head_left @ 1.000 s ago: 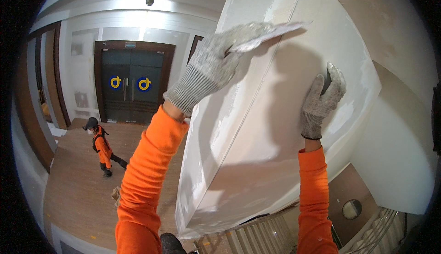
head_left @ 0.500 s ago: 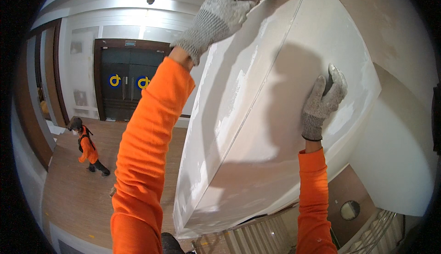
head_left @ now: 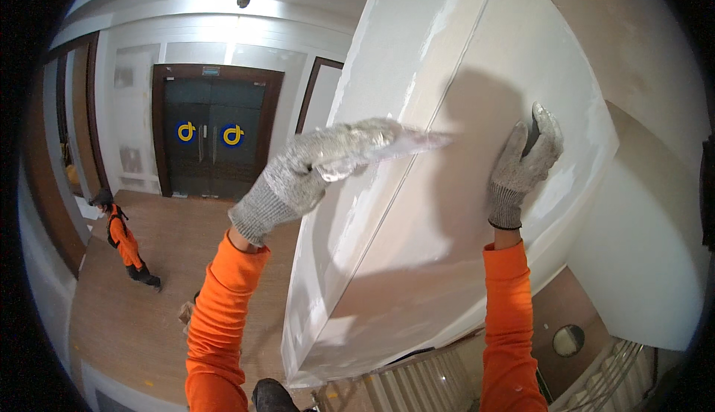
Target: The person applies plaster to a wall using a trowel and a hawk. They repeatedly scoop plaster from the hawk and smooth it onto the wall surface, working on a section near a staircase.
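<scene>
My left hand (head_left: 309, 170), in a grey knit glove smeared with white paste, is closed around a flat, paste-coated putty knife (head_left: 421, 142). Its thin blade points right, across the long seam of a pale wall panel (head_left: 402, 226); whether it touches the surface cannot be told. My right hand (head_left: 527, 155), gloved likewise, lies against the same panel farther right. Its fingers point up and the thumb stands apart, with a dark gap between them. White patches of filler run along the panel's edges and seam.
A person in an orange top (head_left: 128, 244) is on the brown floor (head_left: 119, 323) at left. Behind are dark double doors (head_left: 212, 133). Below the panel are ridged steps or slats (head_left: 410, 386), and a dark shoe (head_left: 272, 395) shows at the bottom. A curved pale wall (head_left: 640, 241) rises at right.
My left hand has come down from the panel's top to its middle-left, still gripping the putty knife. My right hand has stayed put. The person on the floor has moved left.
</scene>
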Available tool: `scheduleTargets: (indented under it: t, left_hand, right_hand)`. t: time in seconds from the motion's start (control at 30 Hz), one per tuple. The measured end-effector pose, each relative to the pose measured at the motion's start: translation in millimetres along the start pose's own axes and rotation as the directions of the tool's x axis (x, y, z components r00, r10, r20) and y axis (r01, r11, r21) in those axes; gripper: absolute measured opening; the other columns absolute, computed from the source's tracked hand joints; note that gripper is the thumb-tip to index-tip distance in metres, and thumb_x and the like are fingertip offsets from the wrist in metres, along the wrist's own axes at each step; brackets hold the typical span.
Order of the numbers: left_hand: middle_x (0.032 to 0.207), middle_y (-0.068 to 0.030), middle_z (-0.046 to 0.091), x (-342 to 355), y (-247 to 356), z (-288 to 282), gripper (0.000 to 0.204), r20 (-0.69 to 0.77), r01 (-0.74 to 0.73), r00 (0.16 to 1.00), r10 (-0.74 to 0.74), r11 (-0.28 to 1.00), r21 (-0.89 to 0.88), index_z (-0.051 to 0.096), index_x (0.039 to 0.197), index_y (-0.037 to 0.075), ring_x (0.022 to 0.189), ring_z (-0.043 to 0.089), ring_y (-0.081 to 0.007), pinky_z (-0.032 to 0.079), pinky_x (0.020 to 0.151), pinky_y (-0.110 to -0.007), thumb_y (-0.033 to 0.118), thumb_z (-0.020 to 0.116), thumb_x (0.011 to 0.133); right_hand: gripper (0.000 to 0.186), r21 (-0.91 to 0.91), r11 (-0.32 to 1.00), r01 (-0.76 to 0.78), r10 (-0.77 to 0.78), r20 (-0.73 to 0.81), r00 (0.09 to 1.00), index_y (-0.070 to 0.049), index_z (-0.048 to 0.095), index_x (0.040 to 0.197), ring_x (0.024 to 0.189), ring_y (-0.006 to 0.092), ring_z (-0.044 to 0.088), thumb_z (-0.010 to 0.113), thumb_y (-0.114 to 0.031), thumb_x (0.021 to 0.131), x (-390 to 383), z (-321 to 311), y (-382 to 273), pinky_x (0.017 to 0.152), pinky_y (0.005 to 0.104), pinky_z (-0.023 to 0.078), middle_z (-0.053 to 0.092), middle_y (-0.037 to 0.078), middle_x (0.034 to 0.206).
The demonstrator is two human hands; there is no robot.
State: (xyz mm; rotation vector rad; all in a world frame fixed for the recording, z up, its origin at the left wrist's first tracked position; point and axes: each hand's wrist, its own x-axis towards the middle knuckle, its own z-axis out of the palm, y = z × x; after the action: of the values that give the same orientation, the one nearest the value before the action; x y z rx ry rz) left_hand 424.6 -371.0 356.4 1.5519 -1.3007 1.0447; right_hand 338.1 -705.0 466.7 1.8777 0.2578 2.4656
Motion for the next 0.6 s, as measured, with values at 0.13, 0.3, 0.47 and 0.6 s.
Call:
scheduleTargets:
  t: [0.13,0.3,0.47,0.6]
  left_hand:
    - [0.129,-0.0178,0.072,70,6,-36,0.036,-0.067,-0.16,0.966,0.25,0.779,0.607,0.068,0.136,0.007,0.117,0.069,-0.0323,0.052,0.106,-0.046,0.017,0.058,0.103]
    - [0.117,-0.023,0.07,198,21,-41,0.04,-0.129,0.327,0.943,-0.307,0.928,0.177,0.066,0.13,0.004,0.105,0.069,-0.0382,0.056,0.096,-0.047,0.031,0.056,0.103]
    - [0.115,-0.02,0.069,193,20,-4,0.035,-0.29,-0.081,0.937,0.195,0.928,0.364,0.067,0.129,0.003,0.106,0.067,-0.033,0.051,0.099,-0.048,0.024,0.061,0.102]
    - [0.125,-0.0199,0.067,121,21,23,0.037,-0.303,-0.155,0.932,0.199,0.974,0.163,0.065,0.135,0.01,0.111,0.065,-0.0359,0.05,0.104,-0.049,0.015,0.062,0.098]
  right_hand:
    - [0.038,0.008,0.999,0.043,-0.043,-0.005,0.999,-0.004,0.061,0.137,0.132,0.034,0.051,0.059,-0.026,0.106,1,0,1,0.113,0.0489,0.04,0.062,0.016,0.134]
    - [0.038,0.024,0.997,0.068,-0.068,-0.006,0.998,-0.003,0.062,0.136,0.133,0.0344,0.051,0.059,-0.026,0.106,2,0,2,0.114,0.0489,0.039,0.062,0.016,0.134]
    - [0.037,-0.002,1.0,0.031,-0.031,0.0,1.0,-0.002,0.062,0.136,0.133,0.0352,0.051,0.058,-0.025,0.106,0,0,1,0.115,0.0497,0.039,0.062,0.016,0.134]
    - [0.038,0.059,0.998,0.016,-0.015,-0.016,1.0,-0.004,0.061,0.138,0.137,0.0339,0.049,0.058,-0.025,0.106,-2,1,1,0.119,0.0475,0.038,0.061,0.015,0.138]
